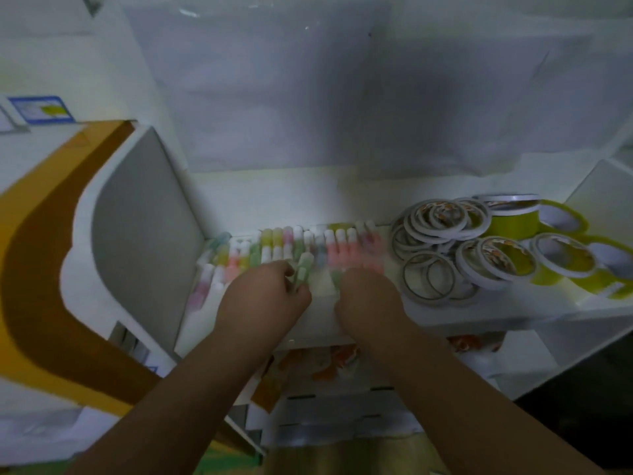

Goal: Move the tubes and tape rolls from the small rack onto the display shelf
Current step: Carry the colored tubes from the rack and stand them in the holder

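Several pastel tubes [274, 246] with white caps lie in rows on the white display shelf [274, 197], blurred by motion. My left hand [265, 294] pinches a pale green tube [304, 269] at the front of the rows. My right hand [368, 299] is beside it, fingers curled over a green tube [337, 279] below the pink ones; the grip itself is hidden. To the right on the same shelf lies a heap of thin white tape rolls [438, 248] and wider yellow-green tape rolls [555, 248].
A white curved side panel [137, 217] walls the shelf on the left, with an orange and brown panel [44, 269] beyond it. A white divider [603, 197] stands at the right. Lower shelves with printed packs [329, 365] sit beneath my arms.
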Available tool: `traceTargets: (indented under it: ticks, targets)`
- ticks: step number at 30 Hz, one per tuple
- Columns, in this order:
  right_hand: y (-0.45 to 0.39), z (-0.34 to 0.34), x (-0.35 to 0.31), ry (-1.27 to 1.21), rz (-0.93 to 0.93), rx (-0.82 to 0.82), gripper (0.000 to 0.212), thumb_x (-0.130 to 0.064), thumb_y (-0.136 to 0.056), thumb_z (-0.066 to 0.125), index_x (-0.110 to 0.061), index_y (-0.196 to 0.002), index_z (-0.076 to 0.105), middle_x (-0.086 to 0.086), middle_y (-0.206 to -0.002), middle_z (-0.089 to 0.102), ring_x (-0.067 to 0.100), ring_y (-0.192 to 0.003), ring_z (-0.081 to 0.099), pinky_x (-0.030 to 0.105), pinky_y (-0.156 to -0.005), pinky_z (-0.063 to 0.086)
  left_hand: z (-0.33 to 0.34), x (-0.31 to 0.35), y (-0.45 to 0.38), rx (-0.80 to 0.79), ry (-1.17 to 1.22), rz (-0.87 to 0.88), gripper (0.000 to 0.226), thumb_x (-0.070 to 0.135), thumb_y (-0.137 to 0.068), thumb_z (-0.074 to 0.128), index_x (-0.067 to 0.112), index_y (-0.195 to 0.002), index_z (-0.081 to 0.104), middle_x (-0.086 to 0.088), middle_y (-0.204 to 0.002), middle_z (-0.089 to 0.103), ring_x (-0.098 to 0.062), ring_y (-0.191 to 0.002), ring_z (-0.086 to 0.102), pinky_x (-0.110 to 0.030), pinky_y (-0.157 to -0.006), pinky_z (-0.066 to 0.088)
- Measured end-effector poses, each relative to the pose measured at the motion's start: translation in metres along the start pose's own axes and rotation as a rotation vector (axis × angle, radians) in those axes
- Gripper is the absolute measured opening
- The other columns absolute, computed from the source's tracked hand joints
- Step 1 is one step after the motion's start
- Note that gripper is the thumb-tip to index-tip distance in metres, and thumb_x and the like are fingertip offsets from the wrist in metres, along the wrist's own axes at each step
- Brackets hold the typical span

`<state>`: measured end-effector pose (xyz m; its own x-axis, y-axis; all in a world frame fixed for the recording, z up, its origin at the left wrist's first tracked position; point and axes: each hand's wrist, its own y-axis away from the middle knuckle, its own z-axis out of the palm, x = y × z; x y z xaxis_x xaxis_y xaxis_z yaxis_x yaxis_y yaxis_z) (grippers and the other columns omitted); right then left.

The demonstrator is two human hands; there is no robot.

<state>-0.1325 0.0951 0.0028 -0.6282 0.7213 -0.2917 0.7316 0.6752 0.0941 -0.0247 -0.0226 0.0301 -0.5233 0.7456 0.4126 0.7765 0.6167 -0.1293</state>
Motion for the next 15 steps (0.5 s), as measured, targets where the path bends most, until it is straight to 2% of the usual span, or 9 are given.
traceTargets:
  ticks: [2,4,5,7,9,12,15]
  targets:
    - [0.001,-0.001,-0.001,-0.016,0.005,-0.031,0.024,-0.009,-0.095,0.052,-0.005,-0.115,0.064,0.010,-0.117,0.063,0.024,-0.113,0.059,0.030,-0.093,0.043,-0.002,-0.001,0.004,-0.001,0.049,-0.042,0.037,0.051,-0.085,0.058,0.029,-0.114,0.066,0.013,-0.086,0.067,-0.002,-0.077,0.059,-0.023,-0.065,0.049]
    - [0.003,-0.004,0.001,-0.052,0.021,-0.023,0.018,-0.011,-0.093,0.055,-0.007,-0.107,0.065,0.006,-0.102,0.062,0.023,-0.106,0.061,0.026,-0.077,0.042,-0.006,-0.003,0.009,0.001,0.082,-0.072,0.041,0.053,-0.085,0.058,0.028,-0.118,0.065,0.015,-0.090,0.066,-0.002,-0.081,0.059,-0.024,-0.069,0.050]
    - [0.004,-0.006,0.003,-0.089,0.035,-0.013,0.016,-0.014,-0.092,0.056,-0.009,-0.105,0.065,0.004,-0.097,0.059,0.022,-0.103,0.061,0.024,-0.073,0.039,-0.007,-0.003,0.012,0.004,0.100,-0.085,0.042,0.051,-0.085,0.059,0.028,-0.120,0.064,0.016,-0.091,0.066,-0.002,-0.082,0.059,-0.023,-0.069,0.049]
    - [0.005,-0.009,0.010,-0.218,0.075,0.007,0.022,-0.023,-0.093,0.058,-0.011,-0.111,0.064,0.002,-0.101,0.061,0.021,-0.101,0.060,0.022,-0.074,0.036,-0.010,-0.006,0.018,0.005,0.145,-0.109,0.044,0.049,-0.086,0.060,0.027,-0.124,0.063,0.017,-0.093,0.063,-0.002,-0.085,0.059,-0.022,-0.071,0.047]
    - [0.010,-0.011,0.017,-0.398,0.112,0.020,0.025,-0.030,-0.093,0.061,-0.016,-0.113,0.067,-0.002,-0.100,0.064,0.018,-0.094,0.060,0.025,-0.077,0.042,-0.012,-0.010,0.024,-0.002,0.184,-0.131,0.045,0.048,-0.086,0.061,0.026,-0.125,0.062,0.017,-0.093,0.061,-0.002,-0.086,0.058,-0.019,-0.068,0.045]
    - [0.025,-0.009,0.021,-0.701,0.164,0.038,0.012,-0.027,-0.090,0.068,-0.025,-0.102,0.067,-0.005,-0.092,0.069,0.018,-0.083,0.068,0.035,-0.080,0.056,-0.014,-0.014,0.033,-0.018,0.191,-0.147,0.041,0.047,-0.088,0.059,0.029,-0.124,0.063,0.018,-0.094,0.062,0.000,-0.084,0.058,-0.014,-0.061,0.039]
    - [0.045,-0.003,0.012,-0.840,0.169,0.047,0.017,-0.027,-0.088,0.071,-0.028,-0.104,0.066,-0.008,-0.087,0.071,0.010,-0.072,0.070,0.023,-0.065,0.053,-0.016,-0.020,0.045,-0.056,0.200,-0.132,0.034,0.047,-0.089,0.059,0.029,-0.117,0.066,0.019,-0.090,0.063,0.001,-0.079,0.059,-0.013,-0.061,0.042]
